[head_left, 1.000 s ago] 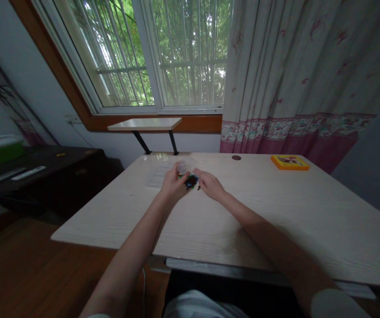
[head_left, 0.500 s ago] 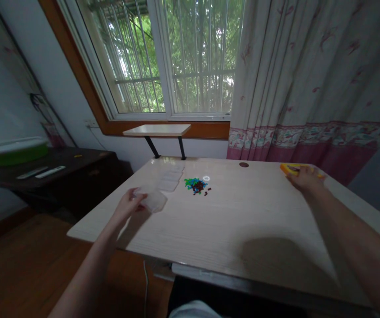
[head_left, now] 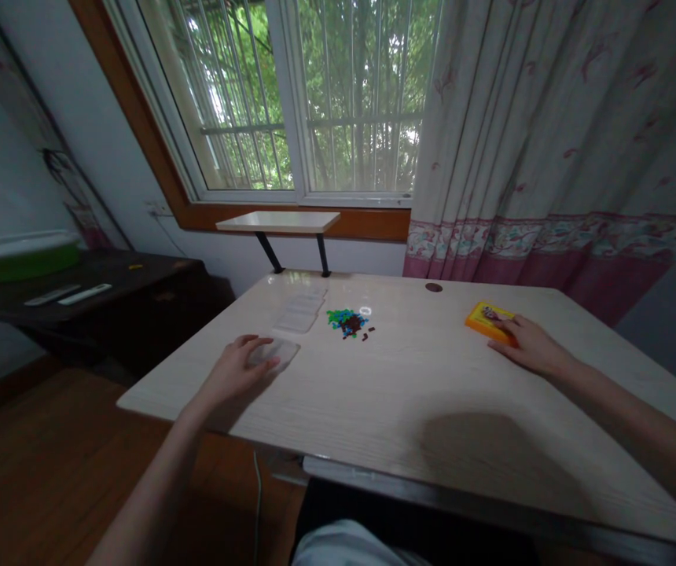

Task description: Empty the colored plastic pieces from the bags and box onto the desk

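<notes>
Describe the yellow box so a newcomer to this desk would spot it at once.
Find the pale wood-grain desk below the barred window, then look toward its right side, in front of the floral curtain. There, at the right hand, is a flat yellow-orange box with a picture on top. Its solid, bright color separates it from the clear plastic tray and loose multicolored pieces.

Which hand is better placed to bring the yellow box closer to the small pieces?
Probably the right: the right hand is on the yellow box, while the left hand is at a clear container, beyond the small pieces.
</notes>
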Demonstrator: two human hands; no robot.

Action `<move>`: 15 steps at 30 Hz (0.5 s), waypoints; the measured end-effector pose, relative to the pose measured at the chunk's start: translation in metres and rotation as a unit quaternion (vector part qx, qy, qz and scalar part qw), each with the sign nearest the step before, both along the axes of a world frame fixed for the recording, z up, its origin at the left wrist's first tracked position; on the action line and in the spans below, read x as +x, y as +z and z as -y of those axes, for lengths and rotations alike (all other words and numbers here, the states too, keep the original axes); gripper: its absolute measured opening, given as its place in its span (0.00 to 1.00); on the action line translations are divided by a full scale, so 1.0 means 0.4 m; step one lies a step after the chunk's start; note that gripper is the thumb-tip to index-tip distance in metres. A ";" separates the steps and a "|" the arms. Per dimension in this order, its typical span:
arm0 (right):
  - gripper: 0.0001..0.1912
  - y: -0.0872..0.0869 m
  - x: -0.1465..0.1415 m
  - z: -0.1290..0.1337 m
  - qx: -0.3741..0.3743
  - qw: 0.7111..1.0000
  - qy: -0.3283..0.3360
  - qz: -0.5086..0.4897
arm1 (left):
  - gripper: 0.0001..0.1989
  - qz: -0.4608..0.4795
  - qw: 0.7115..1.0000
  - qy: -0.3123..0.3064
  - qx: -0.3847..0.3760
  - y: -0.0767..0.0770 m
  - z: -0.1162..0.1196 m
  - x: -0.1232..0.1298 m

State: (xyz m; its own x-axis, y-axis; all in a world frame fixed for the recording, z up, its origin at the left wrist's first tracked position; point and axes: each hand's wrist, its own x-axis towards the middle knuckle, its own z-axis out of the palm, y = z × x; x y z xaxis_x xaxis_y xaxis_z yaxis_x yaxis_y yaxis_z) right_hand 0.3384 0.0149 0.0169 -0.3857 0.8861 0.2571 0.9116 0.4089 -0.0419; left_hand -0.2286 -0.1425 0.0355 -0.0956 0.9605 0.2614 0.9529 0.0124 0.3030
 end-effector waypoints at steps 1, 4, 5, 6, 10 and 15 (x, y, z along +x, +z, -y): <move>0.30 0.005 -0.019 0.024 -0.013 1.000 0.018 -0.015 | 0.29 0.000 1.000 0.003 0.000 0.000 -0.007 0.000; 0.25 0.026 -0.064 0.081 -0.057 0.995 0.069 -0.046 | 0.30 -0.005 1.000 0.012 0.006 -0.002 -0.030 -0.003; 0.25 0.035 -0.073 0.092 -0.074 0.993 0.084 -0.050 | 0.30 -0.010 1.000 0.016 0.007 -0.003 -0.036 -0.003; 0.24 0.044 -0.079 0.096 -0.089 0.990 0.096 -0.051 | 0.30 -0.017 1.000 0.018 0.009 -0.003 -0.041 -0.002; 0.31 0.071 -0.073 0.065 -0.107 0.987 0.116 -0.043 | 0.28 -0.044 0.999 0.018 0.015 -0.005 -0.058 0.006; 0.39 0.075 -0.063 -0.005 -0.171 0.980 0.094 -0.041 | 0.28 -0.058 0.998 0.026 0.008 -0.010 -0.071 0.012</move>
